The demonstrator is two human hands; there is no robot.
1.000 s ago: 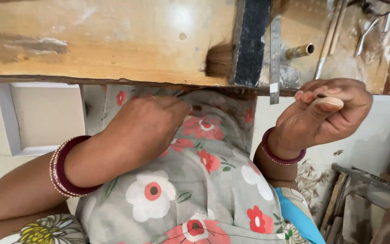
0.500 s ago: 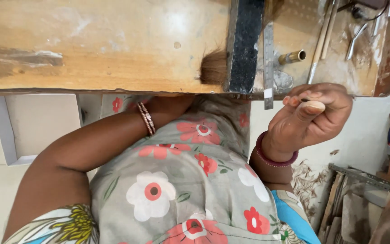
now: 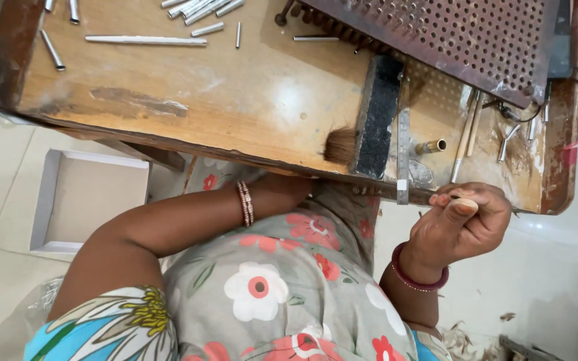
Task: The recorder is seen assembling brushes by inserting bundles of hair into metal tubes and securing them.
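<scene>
The right hand (image 3: 463, 224) is curled at the near edge of the wooden table (image 3: 235, 100), fingers clenched around a thin stick (image 3: 464, 194) pinched under the thumb. The left hand is hidden beneath the table, so its grip cannot be told. A brush (image 3: 342, 145) lies just left of a black block (image 3: 377, 113).

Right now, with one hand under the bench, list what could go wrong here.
1. The left hand is hidden beneath the wooden workbench, so its forearm could scrape the rough edge unseen.
2. The loose metal rods near the far edge might roll off if the bench is jolted.
3. The right hand pinches something small at the bench edge; it could drop to the floor.
</scene>
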